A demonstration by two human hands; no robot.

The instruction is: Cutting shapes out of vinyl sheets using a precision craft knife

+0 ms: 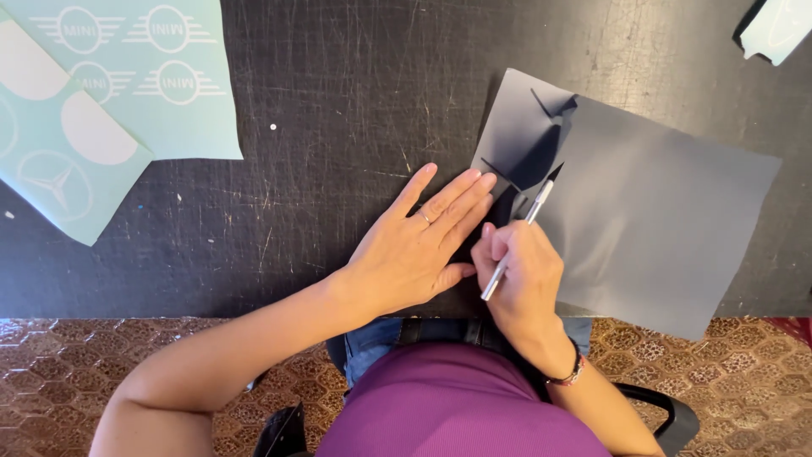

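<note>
A dark grey vinyl sheet point(660, 211) lies on the scratched black table point(338, 127), with a cut flap lifted near its upper left corner. My left hand point(414, 245) lies flat, fingers together, with its fingertips pressing the sheet's left edge. My right hand point(520, 279) holds a slim silver craft knife point(520, 233) like a pen. The knife's dark tip touches the sheet just below the lifted flap.
Pale green sheets point(127, 93) printed with white round emblems lie at the table's top left. Another pale piece point(774, 30) pokes in at the top right corner. Below the table edge are a patterned brown floor point(101, 364) and a black chair arm point(668, 415).
</note>
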